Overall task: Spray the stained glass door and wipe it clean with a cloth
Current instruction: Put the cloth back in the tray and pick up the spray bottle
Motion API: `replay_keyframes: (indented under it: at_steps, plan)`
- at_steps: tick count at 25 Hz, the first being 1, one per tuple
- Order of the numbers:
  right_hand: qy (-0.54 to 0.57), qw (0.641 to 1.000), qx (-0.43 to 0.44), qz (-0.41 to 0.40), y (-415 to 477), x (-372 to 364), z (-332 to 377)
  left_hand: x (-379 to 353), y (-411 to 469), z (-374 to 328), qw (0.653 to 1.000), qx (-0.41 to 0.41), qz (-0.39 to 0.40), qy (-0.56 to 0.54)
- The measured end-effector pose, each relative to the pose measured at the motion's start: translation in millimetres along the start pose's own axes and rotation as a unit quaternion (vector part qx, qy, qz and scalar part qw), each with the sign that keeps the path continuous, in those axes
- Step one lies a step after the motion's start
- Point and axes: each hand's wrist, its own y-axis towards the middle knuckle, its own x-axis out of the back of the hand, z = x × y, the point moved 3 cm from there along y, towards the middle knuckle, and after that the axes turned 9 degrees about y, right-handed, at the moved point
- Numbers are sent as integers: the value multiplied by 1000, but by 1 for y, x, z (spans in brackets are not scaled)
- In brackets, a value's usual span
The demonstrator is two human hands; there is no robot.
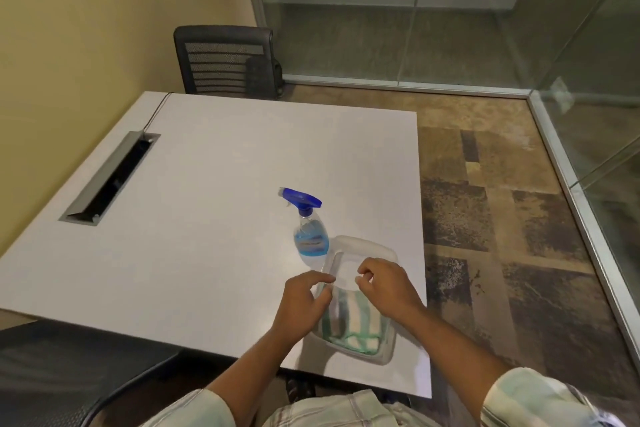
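White table (207, 184) — a spray bottle (309, 236) upright beside a clear tray (363, 245), a cable slot (110, 177) toward its left.

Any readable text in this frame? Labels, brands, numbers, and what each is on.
No text can be read.
spray bottle: a faint band across the body may be a label, but it is too blurred to read.
clear tray, striped cloth, table, chair: no print visible.

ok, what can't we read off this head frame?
Head view only:
Grip of left hand and right hand on clear tray: blurred, unclear.
Part of cloth: hidden under the hands.
Stains on glass wall: too faint; door unidentifiable.
Label on spray bottle: too small.
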Motion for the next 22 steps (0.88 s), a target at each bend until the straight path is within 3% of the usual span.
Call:
replay_keyframes:
  at_steps: [6, 14, 22]
  plan:
    - [96, 993, -18, -73, 42, -21, 53, 48, 44, 30, 989, 61, -128, -29]
    - [130, 989, -37, -61, 91, -32, 83, 63, 119, 18, 996, 16, 73, 48]
    - [171, 981, -66, -61, 98, -43, 93, 56, 126, 25, 984, -15, 79, 156]
